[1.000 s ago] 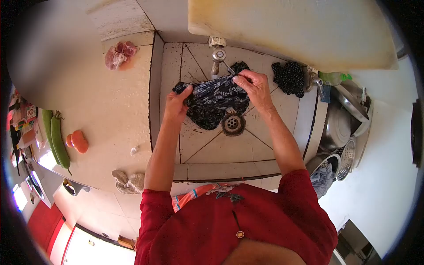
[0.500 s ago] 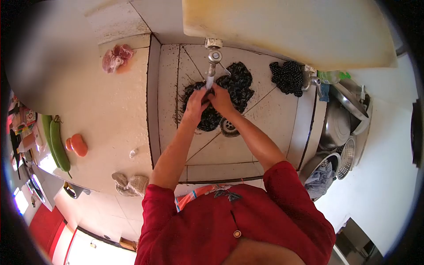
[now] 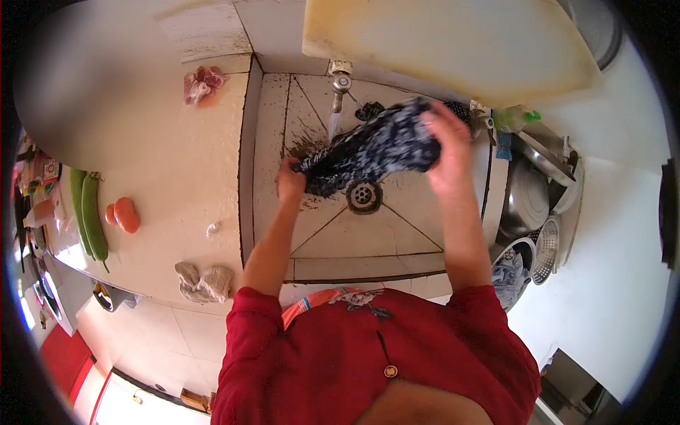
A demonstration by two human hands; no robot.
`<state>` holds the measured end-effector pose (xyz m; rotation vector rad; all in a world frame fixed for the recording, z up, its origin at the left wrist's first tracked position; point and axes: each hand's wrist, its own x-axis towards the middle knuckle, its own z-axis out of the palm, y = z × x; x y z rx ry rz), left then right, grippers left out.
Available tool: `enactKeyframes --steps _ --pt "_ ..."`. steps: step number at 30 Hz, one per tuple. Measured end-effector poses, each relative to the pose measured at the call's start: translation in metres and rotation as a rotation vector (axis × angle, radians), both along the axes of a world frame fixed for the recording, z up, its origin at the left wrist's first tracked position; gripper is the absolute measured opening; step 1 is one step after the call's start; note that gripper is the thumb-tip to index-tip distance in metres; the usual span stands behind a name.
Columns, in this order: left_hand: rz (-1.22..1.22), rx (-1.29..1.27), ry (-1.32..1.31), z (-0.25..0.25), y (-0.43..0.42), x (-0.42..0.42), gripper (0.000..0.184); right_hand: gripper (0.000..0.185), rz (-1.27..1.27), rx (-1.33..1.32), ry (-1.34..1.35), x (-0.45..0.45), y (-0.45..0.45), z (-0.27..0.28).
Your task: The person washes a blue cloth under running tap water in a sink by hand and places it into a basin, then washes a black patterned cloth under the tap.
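A dark cloth with a pale floral pattern (image 3: 375,149) is stretched across the tiled sink (image 3: 404,234), blurred by motion. My left hand (image 3: 290,182) grips its left end, just left of the tap's water. At the cloth's right end, raised higher, my right hand (image 3: 450,145) holds it with blurred fingers. The tap (image 3: 340,85) runs a stream of water behind the cloth. Below the cloth the round drain (image 3: 364,196) shows.
Raw meat (image 3: 204,86), two tomatoes (image 3: 127,215), long green vegetables (image 3: 92,216) and a knotted bag (image 3: 203,282) lie on the left counter. Steel pots (image 3: 525,197) and a colander (image 3: 547,251) stand at the right. A pale board (image 3: 453,46) overhangs the sink's back.
My hands were together under the tap on the bunched cloth half a second ago. They have moved apart, my right hand far to the right, and the cloth is lifted and spread between them.
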<state>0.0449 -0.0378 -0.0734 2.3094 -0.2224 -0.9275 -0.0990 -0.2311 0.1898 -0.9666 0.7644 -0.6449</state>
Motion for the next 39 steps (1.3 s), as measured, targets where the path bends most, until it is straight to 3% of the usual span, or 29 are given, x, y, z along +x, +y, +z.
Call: enactKeyframes --steps 2,3,4,6,7,8,9,10,12,13,15,16,17,18,20,21,25,28,29,34,35,36,37,38,39 --pt "0.422 -0.236 0.503 0.073 0.003 0.029 0.044 0.027 -0.125 -0.164 -0.059 -0.011 -0.004 0.020" --pt "0.452 -0.439 0.420 0.106 0.009 0.040 0.042 0.026 -0.160 -0.241 -0.115 -0.015 -0.006 0.025" --pt "0.472 -0.642 0.333 0.127 0.015 0.047 0.041 0.025 -0.162 -0.467 0.088 -0.021 -0.011 0.013" --pt "0.248 -0.769 0.006 0.132 0.028 0.057 0.037 0.027 -0.100 -0.948 0.439 -0.032 -0.014 -0.046" --pt "0.133 -0.825 -0.161 0.135 0.032 0.058 0.036 0.025 -0.044 -1.100 0.429 -0.034 -0.007 -0.084" --pt "-0.029 -0.614 -0.377 0.129 0.038 0.045 0.029 0.021 0.151 -0.937 0.602 -0.045 0.005 -0.127" --pt "-0.173 -0.479 -0.331 0.099 0.054 0.033 0.026 0.019 0.355 -0.858 0.756 -0.065 0.015 -0.180" --pt "-0.311 -0.339 -0.290 0.057 0.073 0.022 0.023 0.028 0.544 -0.903 0.990 -0.087 0.021 -0.242" --pt "-0.398 -0.085 -0.401 -0.018 0.116 -0.010 0.017 0.026 0.579 -0.863 1.052 -0.121 0.045 -0.295" --pt "-0.271 -0.098 -0.305 -0.013 0.122 -0.011 0.017 0.025 0.583 -0.899 1.078 -0.128 0.054 -0.307" --pt "-0.035 -0.117 -0.090 -0.002 0.128 -0.021 0.018 0.026 0.585 -0.859 0.995 -0.115 0.053 -0.266" --pt "0.228 -0.251 0.169 0.030 0.114 -0.017 0.020 0.026 0.593 -0.840 0.962 -0.110 0.049 -0.234" --pt "0.261 -0.470 0.196 0.028 0.107 -0.005 0.025 0.026 0.584 -0.931 0.874 -0.102 0.037 -0.209" --pt "0.308 -0.558 0.235 0.101 0.087 -0.002 0.028 0.026 0.570 -1.027 0.777 -0.090 0.023 -0.182" --pt "0.240 -0.799 0.230 0.177 0.063 0.013 0.029 0.027 0.541 -0.651 0.691 -0.066 0.013 -0.077" --pt "0.180 -0.861 0.254 0.226 0.053 0.014 0.027 0.027 0.488 -0.645 0.624 -0.060 0.007 -0.034" --pt "0.133 -1.026 0.294 0.332 0.030 0.030 0.020 0.027 0.335 -0.659 0.267 -0.054 -0.006 0.110" --pt "0.041 -1.239 0.318 0.398 0.017 0.029 0.013 0.026 0.266 -0.673 -0.108 -0.046 -0.016 0.167" --pt "0.138 -1.247 0.268 0.422 0.012 0.020 0.012 0.025 0.220 -0.683 -0.132 -0.048 -0.011 0.187" --pt "-0.067 -1.552 0.435 0.472 0.002 0.060 0.014 0.023 0.002 -0.720 -0.269 -0.054 0.018 0.278" --pt "0.095 -1.549 0.225 0.502 0.001 0.012 0.006 0.022 -0.017 -0.710 -0.327 -0.041 0.026 0.283" --pt "0.031 -1.592 0.255 0.488 -0.015 0.047 0.012 0.026 0.594 -0.713 -0.674 -0.041 -0.115 0.258" --pt "-0.082 -1.626 0.157 0.473 -0.033 0.062 0.031 0.028 0.423 -0.773 -0.513 -0.038 -0.093 0.274" --pt "-0.165 -1.538 -0.185 0.495 -0.026 0.042 0.023 0.031 0.367 -0.801 -0.457 -0.040 -0.079 0.286" --pt "-0.105 -1.558 -0.184 0.517 -0.029 0.022 0.018 0.034 0.356 -0.810 -0.436 -0.039 -0.076 0.297"
